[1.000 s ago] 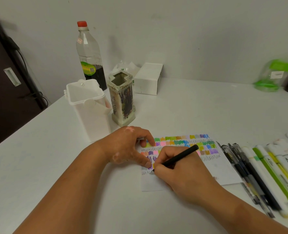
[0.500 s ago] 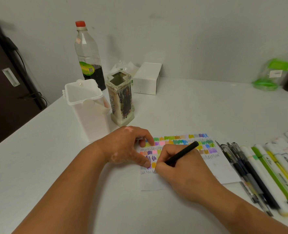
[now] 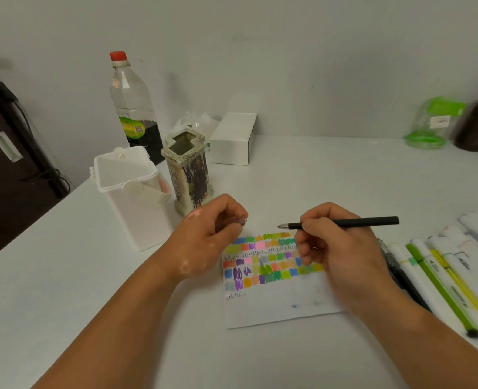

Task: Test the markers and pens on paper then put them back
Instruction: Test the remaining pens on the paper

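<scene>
— How many sheets lie on the surface (image 3: 316, 178)?
— One paper (image 3: 274, 307). I count everything else from it.
— Pens?
— One black pen (image 3: 350, 222) above its far edge. Right of the paper: one green pen (image 3: 442, 290), one yellow pen (image 3: 462, 286) and at least four white markers (image 3: 476, 270); the frame cuts that row off. The dark pens (image 3: 400, 276) just beside the paper are half hidden, so I cannot count them.
— Hands?
— Two over the paper: left hand (image 3: 207, 240) and right hand (image 3: 341, 248). One small dark piece (image 3: 232, 221), blurred, sits in the left grip.
— Beyond the paper?
— To the left, one white tub (image 3: 136, 209), one ceramic holder (image 3: 190, 175), one bottle (image 3: 132, 108) and one white box (image 3: 233, 138). To the right, one green-lidded jar (image 3: 434, 122).
</scene>
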### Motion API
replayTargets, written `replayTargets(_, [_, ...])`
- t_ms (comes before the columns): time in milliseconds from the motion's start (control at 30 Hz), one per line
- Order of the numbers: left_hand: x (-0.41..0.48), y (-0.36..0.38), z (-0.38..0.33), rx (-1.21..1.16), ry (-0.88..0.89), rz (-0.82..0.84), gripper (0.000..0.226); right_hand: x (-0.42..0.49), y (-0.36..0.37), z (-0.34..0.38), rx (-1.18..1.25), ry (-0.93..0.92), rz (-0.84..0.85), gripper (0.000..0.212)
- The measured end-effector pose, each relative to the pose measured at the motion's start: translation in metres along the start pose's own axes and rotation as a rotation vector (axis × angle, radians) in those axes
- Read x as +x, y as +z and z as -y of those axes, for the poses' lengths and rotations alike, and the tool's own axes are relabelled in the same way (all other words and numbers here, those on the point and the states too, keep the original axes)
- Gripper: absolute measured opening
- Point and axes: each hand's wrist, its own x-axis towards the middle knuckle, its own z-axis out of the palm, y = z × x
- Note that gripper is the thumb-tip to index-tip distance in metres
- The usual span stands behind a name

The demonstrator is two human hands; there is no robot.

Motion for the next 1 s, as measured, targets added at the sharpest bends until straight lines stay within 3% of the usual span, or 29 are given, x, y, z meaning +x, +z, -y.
replayTargets(100, [-0.001,0.006,-0.003,-0.035,0.052,-0.011,0.016,0.002,-0.004,0.002,0.086,-0.002,0.036,0.016])
replayTargets(300, [0.0,0.009,-0.005,-0.118,0.052,-0.001,0.021,0.004,-0.008,-0.001,-0.015,-0.091,0.043,0.01])
replayTargets(800, [-0.004,0.022,-0.023,-0.205,0.078,0.024,0.018,0.0,0.0,-0.017,-0.263,-0.092,0.132,0.009])
replayTargets(1000, [-0.003,0.023,-0.023,-0.281,0.03,-0.014,0.017,0.002,-0.004,-0.01,-0.116,-0.069,0.081,0.018])
